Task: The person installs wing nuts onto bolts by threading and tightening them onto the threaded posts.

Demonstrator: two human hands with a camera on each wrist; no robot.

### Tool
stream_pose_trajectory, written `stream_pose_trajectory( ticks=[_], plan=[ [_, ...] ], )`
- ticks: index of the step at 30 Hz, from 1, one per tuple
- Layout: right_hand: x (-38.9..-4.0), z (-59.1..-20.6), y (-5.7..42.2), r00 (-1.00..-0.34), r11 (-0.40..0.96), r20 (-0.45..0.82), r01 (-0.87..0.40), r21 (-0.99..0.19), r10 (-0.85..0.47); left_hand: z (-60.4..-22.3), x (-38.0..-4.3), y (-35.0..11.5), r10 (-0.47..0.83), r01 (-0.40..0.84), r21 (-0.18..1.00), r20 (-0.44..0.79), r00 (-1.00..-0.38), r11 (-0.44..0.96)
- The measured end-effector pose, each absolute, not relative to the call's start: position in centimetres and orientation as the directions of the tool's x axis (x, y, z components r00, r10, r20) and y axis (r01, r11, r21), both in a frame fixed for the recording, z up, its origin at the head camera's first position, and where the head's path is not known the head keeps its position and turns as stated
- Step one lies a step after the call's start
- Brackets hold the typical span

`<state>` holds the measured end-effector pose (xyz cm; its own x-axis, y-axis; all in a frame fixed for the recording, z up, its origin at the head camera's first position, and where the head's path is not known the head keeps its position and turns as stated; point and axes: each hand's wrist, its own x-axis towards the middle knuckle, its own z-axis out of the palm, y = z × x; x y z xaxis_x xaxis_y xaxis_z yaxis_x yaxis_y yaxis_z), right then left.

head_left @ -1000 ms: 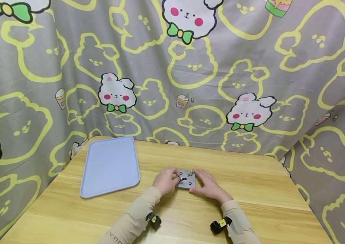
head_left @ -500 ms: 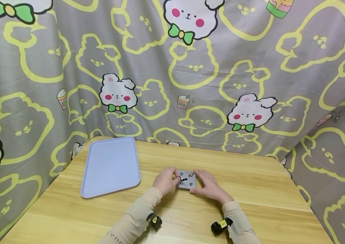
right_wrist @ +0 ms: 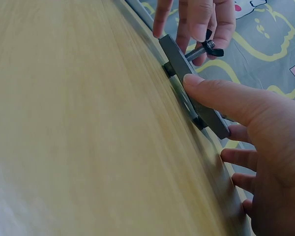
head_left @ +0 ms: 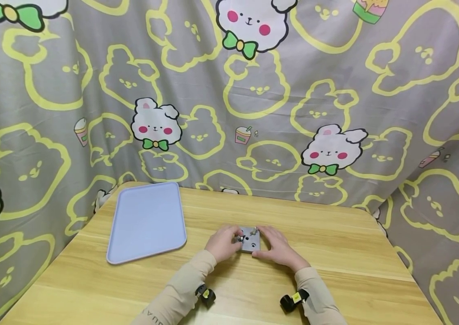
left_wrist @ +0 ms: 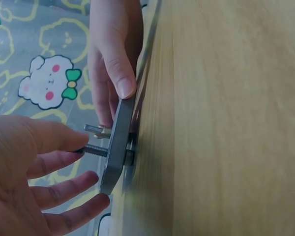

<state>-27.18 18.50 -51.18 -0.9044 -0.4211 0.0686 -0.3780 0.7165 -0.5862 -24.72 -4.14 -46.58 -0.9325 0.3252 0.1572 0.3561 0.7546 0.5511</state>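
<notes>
A grey metal plate with round holes is held just above the table, raised on bolt heads that stick out below it. My right hand grips its right side, thumb on the near edge and fingers at the far edge. On the plate's left part a threaded bolt stands up, carrying a black wing nut. Thumb and forefinger of my left hand pinch this wing nut, while the other fingers spread loosely beside the plate. A second bolt with a silvery wing nut rises near the far right corner.
A pale blue tray lies at the left of the wooden table. A grey curtain with cartoon bears hangs behind the table and along both sides. Black wrist cameras sit on both sleeves.
My left hand has shifted slightly right over the plate, and its fingers have turned and now cover more of the black wing nut. The right hand and the plate stay in place.
</notes>
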Motion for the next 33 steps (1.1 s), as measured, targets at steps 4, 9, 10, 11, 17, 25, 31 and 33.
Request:
stream_pose_trajectory(
  ticks=[4,9,10,11,17,25,31,33],
  plan=[
    [-27.25,-51.23,18.52,-0.903,0.715,0.071,-0.381,-0.586,-0.423,-46.83,-24.93,-4.15,0.304,0.354,0.560,0.184,-0.935,0.749],
    [-27.40,-51.46,18.57,-0.902,0.717,0.078,-0.388,-0.579,-0.425,-47.03,-25.21,-4.33,0.256,0.330,0.562,0.209,-0.944,0.759],
    [-27.39,-51.45,18.57,-0.901,0.717,0.079,-0.389,-0.578,-0.426,-47.04,-25.25,-4.36,0.247,0.323,0.561,0.210,-0.946,0.762],
    [-27.39,-51.45,18.57,-0.901,0.715,0.082,-0.390,-0.580,-0.425,-47.05,-25.28,-4.38,0.237,0.316,0.562,0.210,-0.948,0.764],
    [-27.38,-51.38,18.59,-0.900,0.714,0.082,-0.393,-0.580,-0.429,-46.92,-25.35,-4.34,0.207,0.290,0.561,0.208,-0.956,0.775],
    [-27.33,-51.28,18.59,-0.900,0.716,0.077,-0.390,-0.578,-0.428,-46.84,-25.18,-4.29,0.255,0.329,0.547,0.210,-0.944,0.770],
    [-27.28,-51.33,18.53,-0.899,0.715,0.096,-0.402,-0.572,-0.428,-46.81,-25.02,-4.27,0.304,0.358,0.529,0.191,-0.933,0.769],
    [-27.23,-51.36,18.52,-0.898,0.712,0.106,-0.407,-0.572,-0.427,-46.80,-24.98,-4.28,0.318,0.368,0.521,0.186,-0.930,0.770]
  ],
)
